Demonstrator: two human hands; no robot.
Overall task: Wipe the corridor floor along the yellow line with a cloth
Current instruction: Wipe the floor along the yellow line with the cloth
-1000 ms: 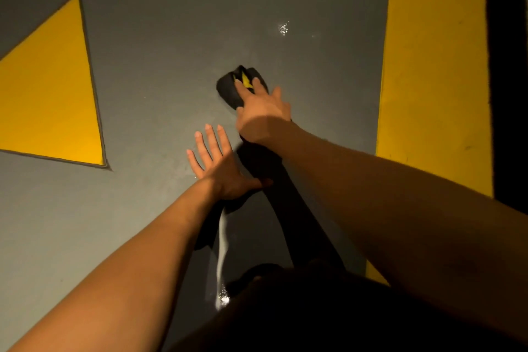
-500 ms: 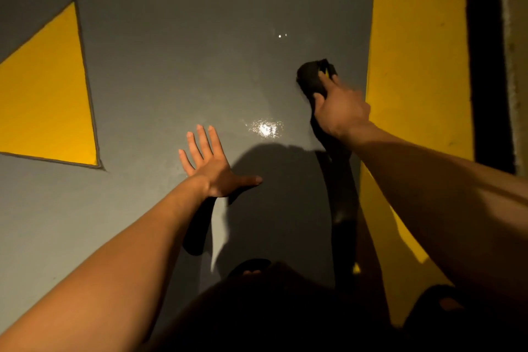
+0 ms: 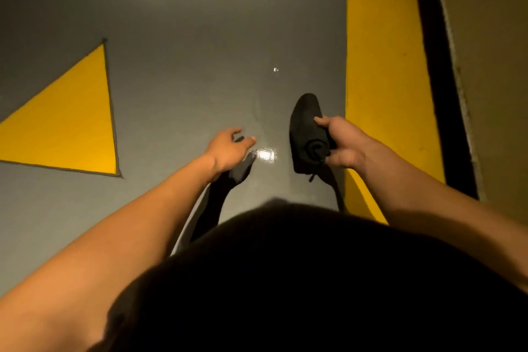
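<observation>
A dark rolled cloth (image 3: 306,128) is held by my right hand (image 3: 344,144), fingers and thumb curled round it, just left of the wide yellow line (image 3: 384,88) painted on the grey corridor floor (image 3: 200,51). The cloth looks lifted off the floor, its shadow beneath it. My left hand (image 3: 228,148) hovers over the grey floor to the left of the cloth, fingers loosely curled and holding nothing. Its shadow falls below it.
A yellow triangle (image 3: 65,128) is painted on the floor at the left. A black strip (image 3: 440,80) and a beige wall (image 3: 491,66) run along the right of the yellow line. A bright glare spot (image 3: 266,155) lies between the hands. My dark-clothed body (image 3: 300,280) fills the bottom.
My right hand has pulled the cloth back toward me and lifted it off the floor. My left hand has risen from flat on the floor. The view has moved back and up.
</observation>
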